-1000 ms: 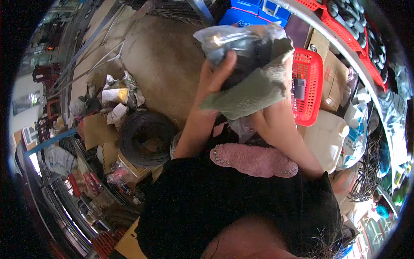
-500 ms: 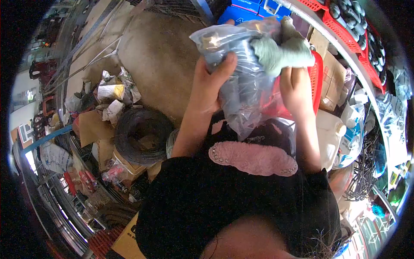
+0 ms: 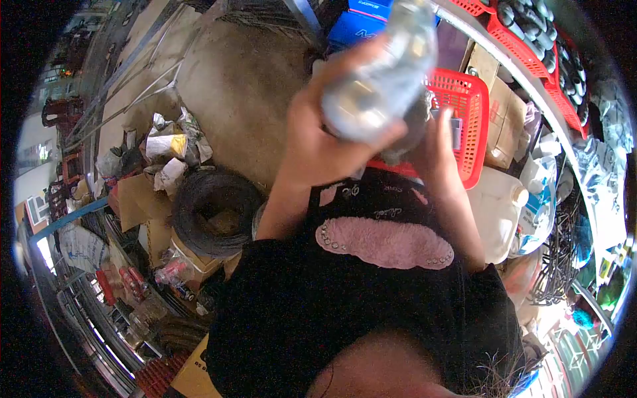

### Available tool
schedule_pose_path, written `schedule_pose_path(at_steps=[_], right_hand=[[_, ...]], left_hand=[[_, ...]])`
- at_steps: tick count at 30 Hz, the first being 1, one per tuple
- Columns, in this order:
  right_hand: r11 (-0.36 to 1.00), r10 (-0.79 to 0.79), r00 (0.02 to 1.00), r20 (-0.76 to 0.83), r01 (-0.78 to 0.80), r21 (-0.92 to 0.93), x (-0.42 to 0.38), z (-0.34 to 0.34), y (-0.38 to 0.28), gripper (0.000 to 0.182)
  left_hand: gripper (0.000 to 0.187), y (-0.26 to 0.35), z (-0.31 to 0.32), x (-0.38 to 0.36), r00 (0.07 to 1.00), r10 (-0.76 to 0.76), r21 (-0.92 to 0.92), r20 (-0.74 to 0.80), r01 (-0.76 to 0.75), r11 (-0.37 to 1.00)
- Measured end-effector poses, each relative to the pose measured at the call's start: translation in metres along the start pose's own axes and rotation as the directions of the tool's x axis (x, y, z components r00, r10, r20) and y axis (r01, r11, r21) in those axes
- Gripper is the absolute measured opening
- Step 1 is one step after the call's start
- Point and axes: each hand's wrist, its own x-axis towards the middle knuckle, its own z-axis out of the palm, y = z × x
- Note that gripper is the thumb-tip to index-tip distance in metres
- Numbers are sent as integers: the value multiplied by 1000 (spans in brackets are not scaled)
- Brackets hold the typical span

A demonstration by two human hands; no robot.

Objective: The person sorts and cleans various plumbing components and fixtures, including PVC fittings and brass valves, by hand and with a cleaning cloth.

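Note:
My left hand point(image 3: 332, 132) is wrapped round a clear plastic bag point(image 3: 378, 89) with grey contents, raised in front of my chest. The bag is smeared by motion, and its upper end reaches up past the blue boxes. My right hand point(image 3: 438, 146) is beside the bag's lower end, over the red basket point(image 3: 479, 126), with its thumb pointing up. A dark grey part point(image 3: 413, 129) shows between the two hands. The fingers of my right hand are hidden behind it, so I cannot tell whether they hold anything.
Blue boxes point(image 3: 358, 30) stand beyond the bag. Red trays point(image 3: 521, 46) of grey fittings line the upper right. A white jug point(image 3: 494, 212) and a cardboard box point(image 3: 507, 123) are at right. On the left lie a black wire coil point(image 3: 189, 225) and crumpled packaging point(image 3: 176, 142).
The bag has swung from hanging upright to tilted up, turned in my left hand. The pale green cloth by my right hand is out of sight, and more of the red basket shows.

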Motion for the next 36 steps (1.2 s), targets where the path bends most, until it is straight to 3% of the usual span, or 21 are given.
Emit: schedule_pose_path(at_steps=[1, 4, 6, 9, 13, 14, 16, 17, 18, 19, 20, 22, 25, 30, 33, 34, 35, 36], right_hand=[[908, -12, 995, 100, -31, 419, 5, 0, 6, 61], [897, 24, 1000, -8, -18, 441, 0, 10, 9, 60], [934, 48, 992, -117, -3, 358, 0, 11, 6, 59], [970, 53, 969, -242, 7, 241, -1, 11, 2, 58], [988, 30, 936, -349, 25, 152, 2, 12, -2, 57], [990, 21, 930, -368, 31, 135, 3, 12, -5, 57], [993, 8, 916, -402, 40, 111, 7, 9, -8, 57], [994, 2, 909, -417, 44, 102, 9, 9, -10, 56], [995, -4, 903, -429, 48, 91, 10, 8, -12, 56], [995, -10, 899, -439, 50, 81, 11, 8, -13, 56], [996, -13, 892, -452, 51, 73, 12, 8, -13, 55], [997, -15, 881, -472, 47, 56, 11, 9, -13, 55], [999, -19, 865, -502, 35, 21, 5, 10, -14, 54], [998, -38, 828, -559, 4, -62, 0, 8, -17, 53], [975, -51, 793, -608, -93, -203, -4, 13, -24, 52], [946, -100, 772, -628, -123, -301, -5, 14, -26, 45], [959, -161, 724, -671, -45, -278, 0, 13, -20, 41], [928, -269, 738, -619, 25, -372, -1, 9, -18, 40]], left_hand=[[65, 4, 3, 0, 992, 19, 103, 126, -32, 994], [60, 18, 12, 0, 879, 43, 439, 475, -280, 854], [46, 14, 24, -4, 773, 154, 551, 616, -562, 617], [44, 24, 31, -10, 760, -3, 583, 650, -496, 643], [60, 30, 1, 3, 710, -52, 466, 702, -403, 788], [62, 32, -9, 8, 792, -38, 478, 609, -328, 815], [60, -2, -28, -5, 970, 54, 512, 237, -172, 842], [59, -17, -34, -12, 981, -60, 186, 186, 24, 982], [58, -32, -39, -19, 967, -182, -170, 179, 213, 962], [58, -44, -43, -24, 930, -296, -499, 216, 366, 785], [58, -51, -44, -31, 907, -369, -582, 203, 415, 699], [59, -55, -34, -36, 855, -487, -653, 177, 472, 592], [59, -55, -11, -41, 808, -580, -672, 101, 485, 559], [60, -56, 0, -43, 785, -619, -673, 31, 474, 568], [61, -51, -1, -45, 783, -622, -657, 1, 469, 590], [61, -50, -2, -46, 785, -620, -651, -11, 465, 600], [62, -48, -2, -47, 784, -621, -644, -20, 465, 608], [62, -46, -2, -49, 784, -619, -635, -32, 463, 619]])
